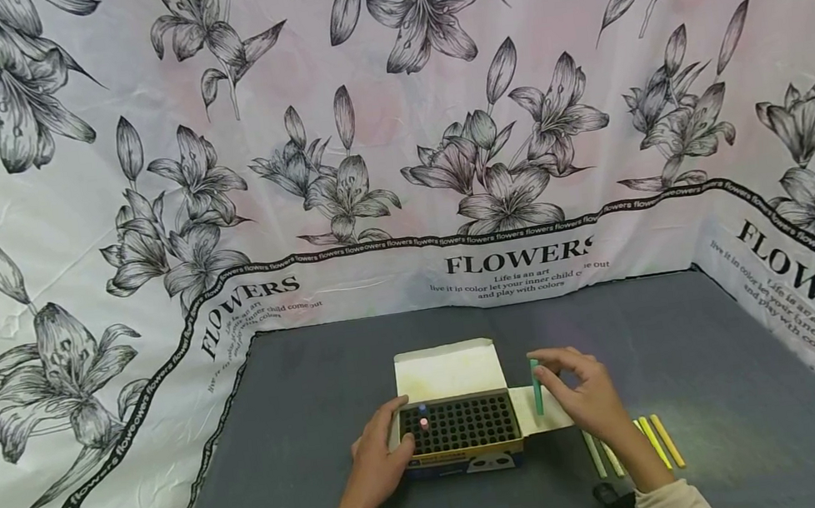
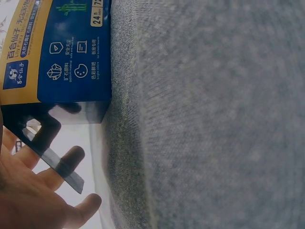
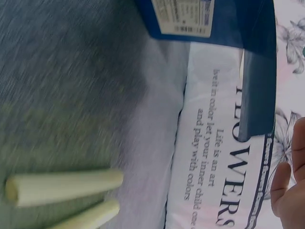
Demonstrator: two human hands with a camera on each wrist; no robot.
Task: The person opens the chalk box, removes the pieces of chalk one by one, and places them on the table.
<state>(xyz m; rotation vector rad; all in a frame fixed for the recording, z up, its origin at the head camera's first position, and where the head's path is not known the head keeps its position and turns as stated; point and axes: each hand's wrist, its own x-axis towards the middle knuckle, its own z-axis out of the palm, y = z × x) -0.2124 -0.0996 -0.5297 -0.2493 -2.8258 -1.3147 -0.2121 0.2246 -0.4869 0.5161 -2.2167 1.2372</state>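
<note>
A blue and yellow chalk box [image 1: 465, 462] stands with its lid and right flap folded out. Inside, a black holder [image 1: 475, 422] has rows of round holes; a blue chalk [image 1: 422, 408] and a pink chalk [image 1: 424, 425] stand at its left. My left hand [image 1: 377, 464] grips the box's left end, thumb at the front corner; in the left wrist view its fingers spread around a side flap [image 2: 62, 167]. Between thumb and fingers, my right hand [image 1: 591, 396] pinches a green chalk stick [image 1: 537, 390] upright, over the right flap [image 1: 558, 417].
Several pale green and yellow chalk sticks [image 1: 667, 441] lie on the grey tabletop [image 1: 303, 400] at the right, partly behind my right forearm. Two show large in the right wrist view, including a pale stick [image 3: 66, 187]. Flower-printed cloth [image 1: 352, 294] surrounds the table's back and sides.
</note>
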